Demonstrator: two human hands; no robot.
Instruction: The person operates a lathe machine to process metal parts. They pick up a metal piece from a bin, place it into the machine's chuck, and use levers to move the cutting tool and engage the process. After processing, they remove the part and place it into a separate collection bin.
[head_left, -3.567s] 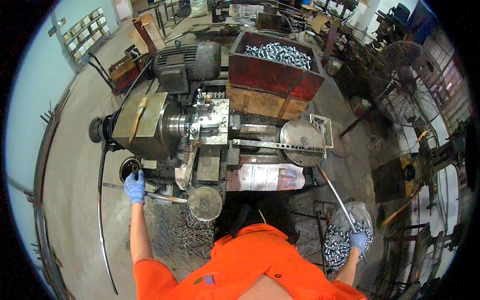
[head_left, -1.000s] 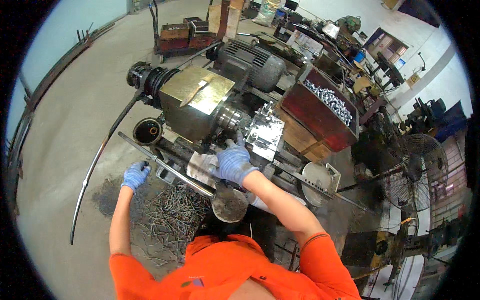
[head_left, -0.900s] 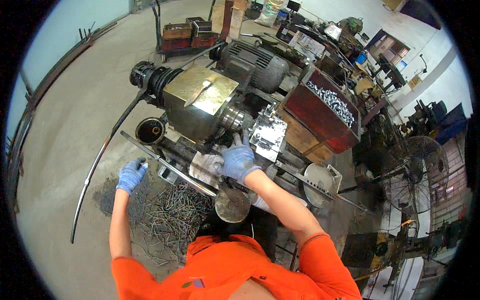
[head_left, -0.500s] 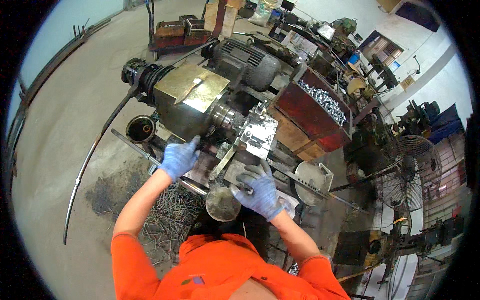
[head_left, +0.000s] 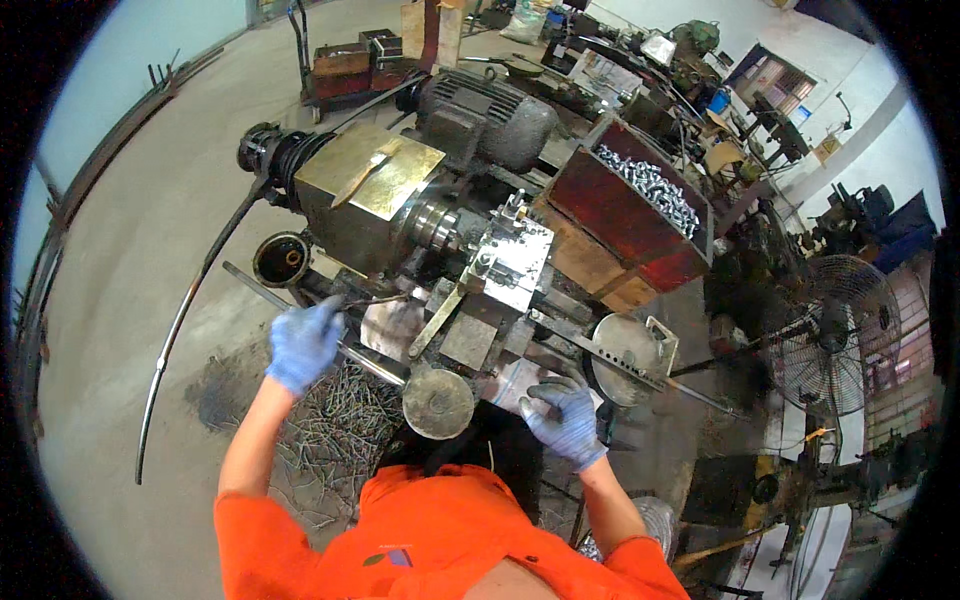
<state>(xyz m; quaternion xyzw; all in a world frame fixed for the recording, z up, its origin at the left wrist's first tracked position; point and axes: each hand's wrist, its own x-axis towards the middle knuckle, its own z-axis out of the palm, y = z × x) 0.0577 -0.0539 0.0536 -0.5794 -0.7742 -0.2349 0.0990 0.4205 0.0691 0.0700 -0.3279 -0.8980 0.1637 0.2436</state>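
Note:
My left hand (head_left: 305, 342), in a blue glove, is closed around one end of a thin dark rod (head_left: 378, 300). The rod points right, toward the lathe's front, below the metal chuck (head_left: 436, 226). My right hand (head_left: 565, 415), gloved too with dark fingertips, hovers over a white sheet (head_left: 518, 382) at the machine's near side. Its fingers are loosely bent, the thumb stands apart, and no held thing shows. Between the hands are a flat metal lever (head_left: 437, 322) on the tool slide (head_left: 515, 265) and a round grey disc (head_left: 438, 404).
A red bin (head_left: 625, 215) of small shiny metal parts stands behind the slide at right. Metal shavings (head_left: 335, 440) cover the floor at lower left. A wooden-handled brush (head_left: 360, 180) lies on the headstock cover (head_left: 400, 190). A caged fan (head_left: 832, 335) stands at right.
My left hand has drawn back left from beside the chuck, and the thin rod now shows in it. My right hand has moved right and nearer, off the lever area, its fingers more bent.

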